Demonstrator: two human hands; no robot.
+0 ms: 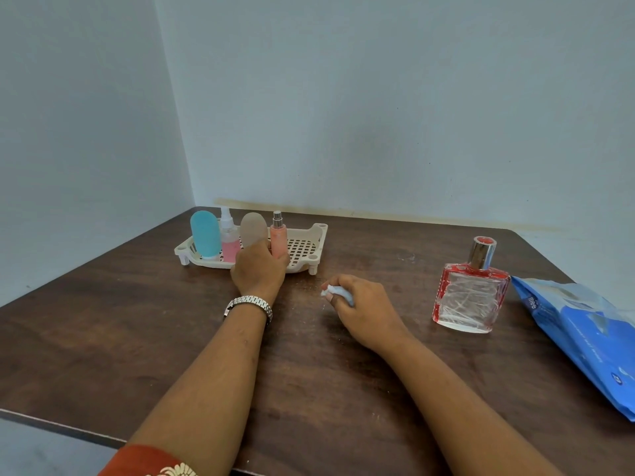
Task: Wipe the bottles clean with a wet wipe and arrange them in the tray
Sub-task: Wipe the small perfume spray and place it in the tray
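peach spray bottle (pixel 278 237): upright in the tray, fourth in the row from the left, silver nozzle on top; lower part hidden behind the left hand
left hand (pixel 259 269): at the tray's front edge, back of hand to camera, fingers curled round the base of the peach spray bottle (thumb on its right side, one finger showing between it and the beige bottle)
beige bottle (pixel 253 228): upright, just left of the peach spray bottle, base hidden by the hand
pink spray bottle (pixel 229 240): clear top, pink liquid low down, upright between the beige bottle and the blue bottle
blue bottle (pixel 205 235): rounded, upright at the tray's left end
tray (pixel 318 237): cream plastic, slotted floor, short feet, at the far left of the tabletop near the wall corner; right half holds no bottle
wet wipe (pixel 338 293): wadded, pale blue-white, pinched in the right hand
right hand (pixel 360 304): resting on the tabletop, right of and nearer than the tray, fingers curled tight round the wet wipe
glass bottle (pixel 470 298): square, clear with red edges, silver cap, upright on the tabletop, well apart from the tray, on the right
wipes pack (pixel 584 331): blue, lying flat just right of the glass bottle, partly cut off by the frame
watch (pixel 249 305): metal band on the left wrist
tabletop (pixel 137 321): dark wood grain, light specks near the hands
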